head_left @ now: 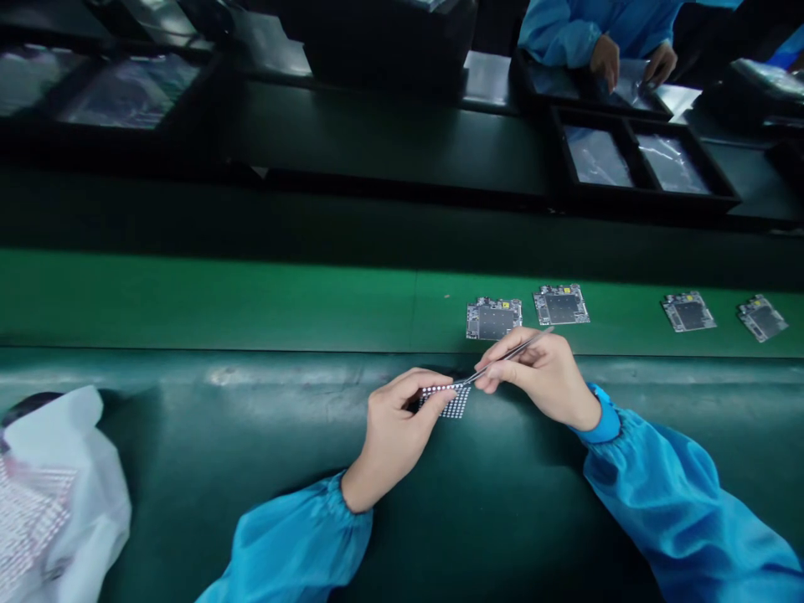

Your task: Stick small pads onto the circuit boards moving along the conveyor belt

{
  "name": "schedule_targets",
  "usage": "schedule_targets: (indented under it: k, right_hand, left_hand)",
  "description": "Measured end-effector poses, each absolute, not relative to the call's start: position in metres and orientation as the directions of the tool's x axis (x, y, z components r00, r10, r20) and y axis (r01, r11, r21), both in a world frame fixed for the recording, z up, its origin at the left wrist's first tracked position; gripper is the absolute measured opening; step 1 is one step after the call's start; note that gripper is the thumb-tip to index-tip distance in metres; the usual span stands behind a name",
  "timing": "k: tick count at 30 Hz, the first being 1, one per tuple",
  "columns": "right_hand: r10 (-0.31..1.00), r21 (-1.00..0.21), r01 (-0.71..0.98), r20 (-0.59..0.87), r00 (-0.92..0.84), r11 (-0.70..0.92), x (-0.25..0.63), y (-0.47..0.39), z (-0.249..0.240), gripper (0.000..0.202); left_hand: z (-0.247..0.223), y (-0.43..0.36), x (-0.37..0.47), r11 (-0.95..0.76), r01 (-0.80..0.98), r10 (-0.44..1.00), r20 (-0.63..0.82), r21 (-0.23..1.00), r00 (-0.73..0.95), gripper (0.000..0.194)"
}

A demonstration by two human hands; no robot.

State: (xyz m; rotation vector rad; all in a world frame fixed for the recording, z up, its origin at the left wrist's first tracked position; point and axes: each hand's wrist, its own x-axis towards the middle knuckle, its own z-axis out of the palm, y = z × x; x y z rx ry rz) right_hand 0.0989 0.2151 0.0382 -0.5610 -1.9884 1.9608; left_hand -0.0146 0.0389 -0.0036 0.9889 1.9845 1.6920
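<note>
My left hand (402, 427) pinches a small sheet of round white stickers (456, 407) between thumb and fingers, tilted over the dark green mat. In my right hand (540, 373) is a pair of metal tweezers (512, 353), gripped like a pen. Their tips meet the upper edge of the sheet; whether a sticker is between them is too small to tell. Just beyond my hands, a circuit board (493, 319) lies on the green strip, and a second circuit board (561, 304) sits to its right.
Farther right on the green strip (219, 301) lie two more circuit boards (688, 311). A white plastic bag (100, 502) with dotted sheets rests at the left. Black trays (646, 197) with clear bags stand on the shelf beyond, where another person's hands (606, 63) handle a bag.
</note>
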Motion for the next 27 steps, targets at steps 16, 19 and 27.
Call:
schedule_targets:
  k: [16,19,27]
  right_hand:
    - [0.773,-0.999,0.048,-0.05,-0.632,-0.025,0.074,0.294,-0.003,0.022]
    - [0.787,-0.998,0.054,-0.043,-0.615,-0.013,0.07,0.3,-0.009,0.022]
    - [0.79,-0.995,0.097,-0.074,-0.609,-0.019,0.073,0.302,-0.008,0.022]
  left_hand:
    - [-0.002,0.04,-0.017,0.059,0.312,0.687,0.188,0.948,-0.702,0.005]
    - [-0.003,0.039,-0.018,0.067,0.314,0.685,0.185,0.947,-0.705,0.005]
    - [-0.002,0.038,-0.018,0.084,0.337,0.682,0.192,0.938,-0.705,0.005]
